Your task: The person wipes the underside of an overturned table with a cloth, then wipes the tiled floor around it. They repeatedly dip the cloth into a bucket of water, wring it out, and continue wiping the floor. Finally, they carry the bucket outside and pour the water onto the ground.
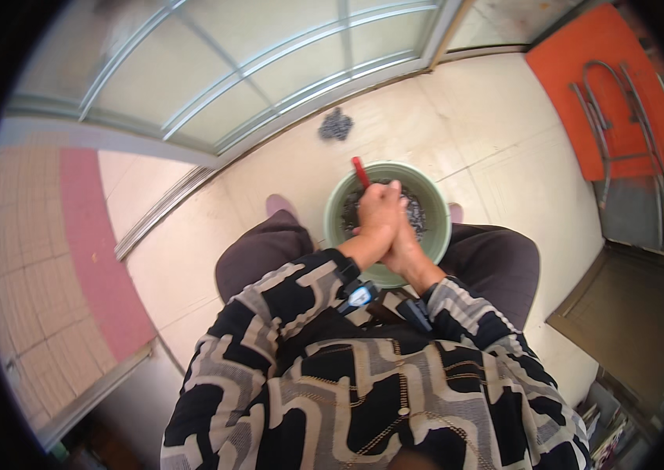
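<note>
Over a pale green plastic bucket [442, 235], my left hand [376, 216] and my right hand [405, 242] are pressed together, the left lying partly across the right. A red handle [359, 171] sticks up beside the left hand's fingers, in front of the bucket's far rim. Its lower end is hidden, and I cannot tell whether a hand grips it or it leans in the bucket. Dark, speckled contents [417, 218] lie in the bottom of the bucket. What is between the palms is hidden. The bucket stands on the floor between my knees.
A grey crumpled clump [336, 124] lies on the tiled floor [496, 129] beyond the bucket. A glazed sliding door [238, 73] with metal bars runs along the far left. To the right are an orange panel [561, 88] with metal tubing and a low brown surface [631, 317].
</note>
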### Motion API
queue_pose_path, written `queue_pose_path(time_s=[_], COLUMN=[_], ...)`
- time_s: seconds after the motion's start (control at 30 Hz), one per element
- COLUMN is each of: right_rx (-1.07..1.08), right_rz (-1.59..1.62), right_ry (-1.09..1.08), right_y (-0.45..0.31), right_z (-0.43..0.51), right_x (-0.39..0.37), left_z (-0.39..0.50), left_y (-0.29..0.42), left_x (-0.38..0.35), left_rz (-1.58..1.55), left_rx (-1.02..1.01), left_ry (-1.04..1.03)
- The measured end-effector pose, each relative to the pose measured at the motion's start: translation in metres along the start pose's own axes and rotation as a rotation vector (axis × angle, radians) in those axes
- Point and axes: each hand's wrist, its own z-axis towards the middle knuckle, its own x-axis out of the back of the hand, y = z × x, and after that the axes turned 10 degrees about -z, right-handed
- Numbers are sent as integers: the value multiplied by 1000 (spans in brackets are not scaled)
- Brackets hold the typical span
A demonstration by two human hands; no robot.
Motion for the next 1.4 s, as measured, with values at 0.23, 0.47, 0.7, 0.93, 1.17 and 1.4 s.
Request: queue_pose_path(time_s=[0.23,0.47,0.7,0.93,1.17,1.4], right_rx=[-45,87,70,103,281,848], right_rz=[45,-5,-66,-16,-190,-510], right_ry=[144,195,150,173,253,467], right_y=[12,20,21,21,-8,-27], right_z=[3,10,6,1,4,-9], right_x=[12,12,15,10,11,41], left_z=[2,10,5,4,21,24], left_y=[11,-5,-1,1,-3,31], left_x=[1,3,3,6,14,40], left_rz=[104,124,144,209,-130,97], left_rx=[-73,-230,-258,-241,-218,139], left_ry=[-194,-358,-414,-406,-443,-602])
